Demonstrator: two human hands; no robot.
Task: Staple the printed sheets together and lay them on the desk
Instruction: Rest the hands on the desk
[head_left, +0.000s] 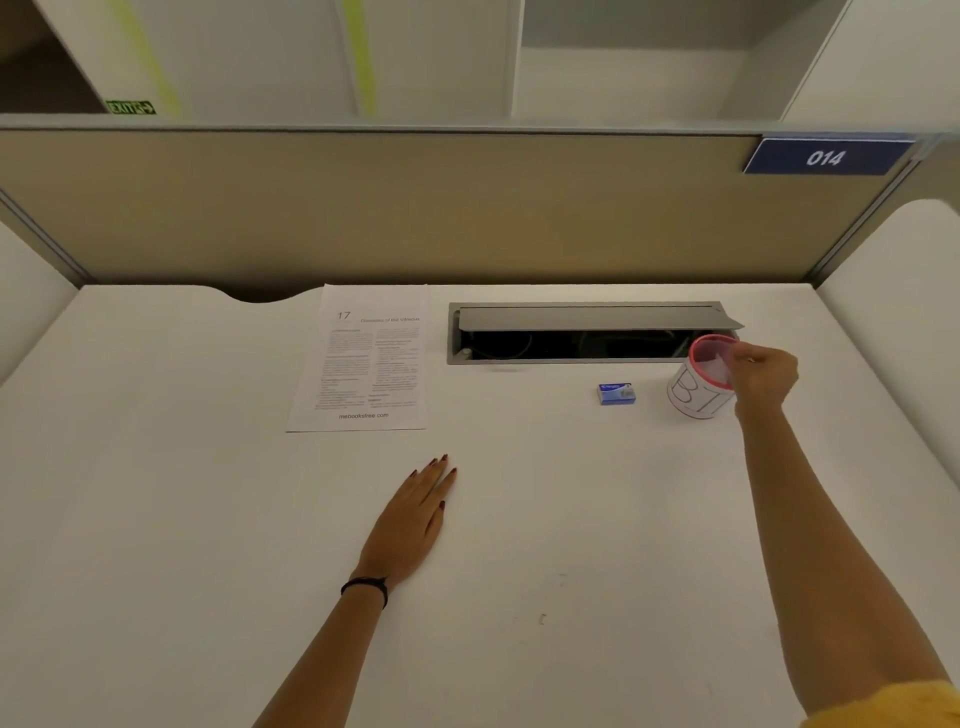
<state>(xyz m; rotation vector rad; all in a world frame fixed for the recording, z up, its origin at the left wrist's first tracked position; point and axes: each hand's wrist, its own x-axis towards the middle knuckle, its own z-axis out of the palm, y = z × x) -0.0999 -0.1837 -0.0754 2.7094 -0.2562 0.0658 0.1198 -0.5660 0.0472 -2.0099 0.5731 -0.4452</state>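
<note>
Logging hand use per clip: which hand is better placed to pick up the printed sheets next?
Left. The left hand lies flat and free on the desk, close to the printed sheets. The right hand is busy across the desk at the rim of the pink-rimmed cup, farther from them.

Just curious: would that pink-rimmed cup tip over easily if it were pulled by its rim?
Probably light: the pink-rimmed cup looks thin-walled. It seems to lean where the right hand grips its rim, so it likely tips readily.
</note>
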